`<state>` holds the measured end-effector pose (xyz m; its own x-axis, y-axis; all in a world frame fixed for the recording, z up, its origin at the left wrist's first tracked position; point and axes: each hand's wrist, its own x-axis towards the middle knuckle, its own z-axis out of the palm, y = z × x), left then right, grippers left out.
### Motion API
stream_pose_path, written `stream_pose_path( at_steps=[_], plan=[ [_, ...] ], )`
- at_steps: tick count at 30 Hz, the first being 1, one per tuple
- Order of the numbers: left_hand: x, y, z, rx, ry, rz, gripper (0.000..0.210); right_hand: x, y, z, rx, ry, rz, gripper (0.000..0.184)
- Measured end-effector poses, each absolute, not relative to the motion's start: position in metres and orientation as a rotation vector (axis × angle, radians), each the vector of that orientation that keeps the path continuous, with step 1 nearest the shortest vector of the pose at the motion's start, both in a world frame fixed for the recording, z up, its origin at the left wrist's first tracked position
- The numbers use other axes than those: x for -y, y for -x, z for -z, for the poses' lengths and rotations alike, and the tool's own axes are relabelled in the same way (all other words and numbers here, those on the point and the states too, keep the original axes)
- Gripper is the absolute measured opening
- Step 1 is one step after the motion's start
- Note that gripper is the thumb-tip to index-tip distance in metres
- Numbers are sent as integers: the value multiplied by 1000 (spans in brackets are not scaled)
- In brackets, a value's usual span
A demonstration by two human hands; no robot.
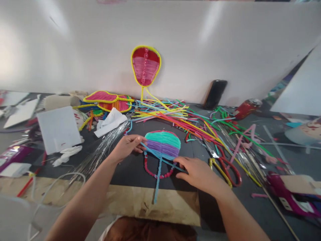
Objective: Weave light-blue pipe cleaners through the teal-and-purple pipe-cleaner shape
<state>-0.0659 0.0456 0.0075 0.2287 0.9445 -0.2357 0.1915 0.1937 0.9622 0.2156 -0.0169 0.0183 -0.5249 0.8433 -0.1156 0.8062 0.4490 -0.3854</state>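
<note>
A petal-shaped pipe-cleaner piece [163, 144] lies on the dark table, with teal rows at the top, purple rows below and a red-pink outline. Its lower part is an unfilled loop, and a light blue stem [157, 187] runs down its middle. My left hand [129, 146] pinches one end of a light blue pipe cleaner [151, 150] at the piece's left edge. At the lower right edge, my right hand [194, 171] has its fingers closed on blue pipe cleaner too. The blue strand slants across the piece under the purple rows.
Loose pipe cleaners [160, 112] are heaped behind the piece. Red-handled scissors [227, 167] lie right of my right hand. A finished pink petal [146, 67] leans on the white wall, near a black phone [215, 94] and a red can [248, 108]. White paper [59, 129] is at left.
</note>
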Motion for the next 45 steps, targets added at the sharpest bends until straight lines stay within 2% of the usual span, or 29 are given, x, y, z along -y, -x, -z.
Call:
stream_pose_path(
  at_steps=[2, 6, 11, 16, 20, 23, 27, 32, 41, 45],
  plan=[
    [-48, 66, -8, -1267, -1219, -848, 51, 16, -225, -23, 2553, 1563, -713, 30],
    [-50, 67, -9, -1243, -1155, -900, 49, 11, -234, -26, 2427, 1660, -704, 15],
    [-49, 68, -8, -1120, -1321, -742, 38, 5, -224, -17, 2303, 1674, -673, 13],
    [-47, 66, -6, -1233, -1703, -635, 26, -1, -224, -9, 2032, 1596, -975, 10],
    [-43, 63, -9, -1244, -1822, -597, 31, -6, -231, -8, 1657, 1464, -1377, 22],
    [-41, 62, -9, -1221, -1927, -527, 26, -6, -229, -4, 1515, 1367, -1471, 29],
    [-41, 62, -2, -1084, -2171, -543, 15, -3, -217, 5, 1676, 1458, -1319, 25],
    [-41, 61, 6, -1063, -2354, -628, 14, -4, -207, 12, 2041, 1345, -1004, 12],
    [-40, 51, 12, -1004, -2567, -657, 10, 0, -202, 16, 1853, 1433, -825, 17],
    [-37, 48, 17, -1022, -2593, -645, 11, -1, -198, 22, 1968, 1389, -688, 13]
  ],
)
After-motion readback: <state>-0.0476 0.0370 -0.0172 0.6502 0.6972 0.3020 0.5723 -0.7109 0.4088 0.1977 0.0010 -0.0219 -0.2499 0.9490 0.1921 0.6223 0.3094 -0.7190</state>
